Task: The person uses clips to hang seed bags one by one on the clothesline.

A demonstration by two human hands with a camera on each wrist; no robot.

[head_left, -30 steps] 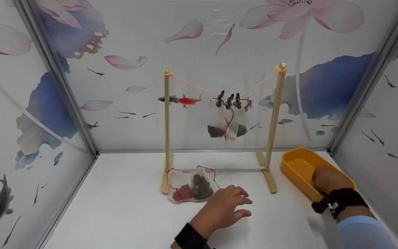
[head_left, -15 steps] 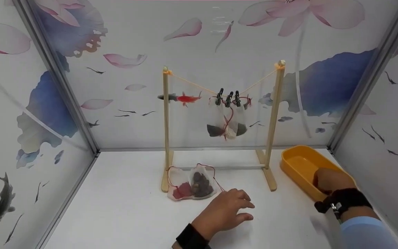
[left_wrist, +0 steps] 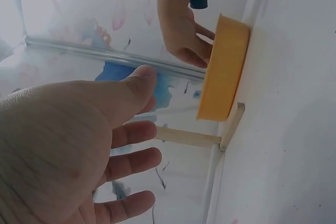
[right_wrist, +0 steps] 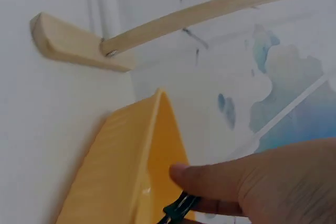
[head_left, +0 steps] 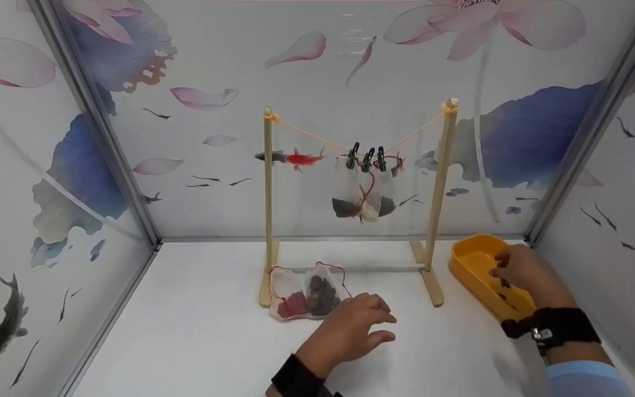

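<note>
Black clothespin point(right_wrist: 178, 209), small and plastic, sits pinched in the right hand point(head_left: 521, 270) over the yellow tray point(head_left: 469, 264). Left hand point(head_left: 350, 331) rests spread and empty just beside two mesh pouches point(head_left: 306, 295).

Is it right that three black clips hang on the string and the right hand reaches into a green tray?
Not quite. The three black clips do hang on the string, and the right hand does reach into a tray, but the tray is yellow, not green. The head view shows it.
</note>
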